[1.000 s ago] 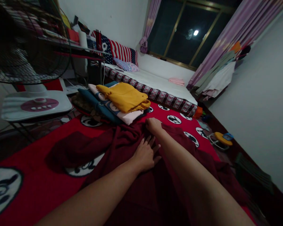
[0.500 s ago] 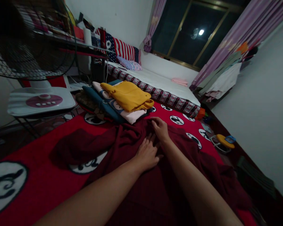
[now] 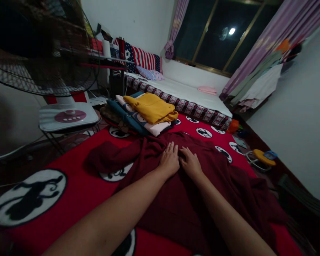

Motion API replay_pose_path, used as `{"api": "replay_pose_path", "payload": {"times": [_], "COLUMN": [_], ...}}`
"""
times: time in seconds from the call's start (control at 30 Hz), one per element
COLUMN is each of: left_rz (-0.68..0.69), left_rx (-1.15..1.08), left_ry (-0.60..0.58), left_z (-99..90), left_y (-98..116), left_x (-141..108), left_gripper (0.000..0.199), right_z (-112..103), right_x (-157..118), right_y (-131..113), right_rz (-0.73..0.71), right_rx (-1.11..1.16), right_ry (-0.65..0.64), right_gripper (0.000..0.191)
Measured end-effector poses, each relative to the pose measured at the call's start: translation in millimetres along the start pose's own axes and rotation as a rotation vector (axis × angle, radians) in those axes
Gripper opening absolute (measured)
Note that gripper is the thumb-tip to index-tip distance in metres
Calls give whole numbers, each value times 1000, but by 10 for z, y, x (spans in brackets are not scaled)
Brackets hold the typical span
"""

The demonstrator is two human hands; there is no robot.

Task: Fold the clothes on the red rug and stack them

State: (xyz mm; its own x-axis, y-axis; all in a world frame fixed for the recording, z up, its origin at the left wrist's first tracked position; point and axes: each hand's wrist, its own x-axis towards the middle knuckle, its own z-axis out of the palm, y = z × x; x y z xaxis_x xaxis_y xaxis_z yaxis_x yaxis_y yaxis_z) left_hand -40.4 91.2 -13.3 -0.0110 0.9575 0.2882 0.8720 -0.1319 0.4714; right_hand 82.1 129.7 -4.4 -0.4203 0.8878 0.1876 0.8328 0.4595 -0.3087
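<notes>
A maroon long-sleeved top (image 3: 173, 209) lies spread over a red blanket (image 3: 77, 202), one sleeve reaching left and the other running down to the right. My left hand (image 3: 170, 160) rests flat on the upper middle of the top, fingers stretched forward. Beside it, my right hand (image 3: 190, 164) touches the same cloth with its fingers slightly bent and apart. Neither hand grips the fabric. Just beyond the top sits a stack of folded clothes, with a yellow garment (image 3: 152, 108) uppermost, over a pale pink one (image 3: 156, 128) and a teal one (image 3: 126, 117).
At the left a fan (image 3: 42, 64) stands over a white base (image 3: 69, 115). A bed (image 3: 186, 89) with a patterned side lies beyond the blanket, under a window (image 3: 218, 35). On the right are a yellow-topped stool (image 3: 264, 157) and hanging clothes (image 3: 262, 85).
My right hand has drawn back from the collar area toward me and now lies beside the left hand. The left hand's fingers have slid slightly forward. The view has shifted left.
</notes>
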Motion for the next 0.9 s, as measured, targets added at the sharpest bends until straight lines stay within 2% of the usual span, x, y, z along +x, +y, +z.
{"api": "replay_pose_path", "payload": {"times": [0.13,0.23,0.3,0.37,0.43,0.53,0.6,0.7,0.77,0.83,0.9], "left_rz": [-9,40,103,164,176,61,-58,-153,-128,-87,-65], "left_rx": [-66,-145,-196,-218,-165,77,251,330,321,316,322], "left_ry": [10,44,82,109,146,214,165,-7,-81,-120,-127], "left_z": [-34,-89,-198,-396,-671,-1093,-1281,-1372,-1371,-1403,-1518], "left_y": [-8,2,-9,-68,-206,-572,-859,-1175,-1254,-1262,-1269], "left_x": [15,-31,-92,-173,-264,-402,-482,-567,-594,-590,-552], "left_gripper": [56,50,44,37,33,34,48,69,62,47,34], "right_z": [75,93,84,72,68,82,99,123,134,137,136], "right_x": [-465,-555,-547,-532,-527,-529,-525,-514,-511,-515,-524], "right_y": [-18,0,21,40,52,52,47,48,58,72,83], "right_rz": [-60,-75,-75,-81,-86,-89,-93,-100,-107,-120,-129], "right_rx": [33,111,179,236,275,296,295,295,298,304,314], "right_ry": [61,121,146,168,190,215,227,244,253,262,272], "right_gripper": [42,39,35,32,29,27,27,26,26,25,25]}}
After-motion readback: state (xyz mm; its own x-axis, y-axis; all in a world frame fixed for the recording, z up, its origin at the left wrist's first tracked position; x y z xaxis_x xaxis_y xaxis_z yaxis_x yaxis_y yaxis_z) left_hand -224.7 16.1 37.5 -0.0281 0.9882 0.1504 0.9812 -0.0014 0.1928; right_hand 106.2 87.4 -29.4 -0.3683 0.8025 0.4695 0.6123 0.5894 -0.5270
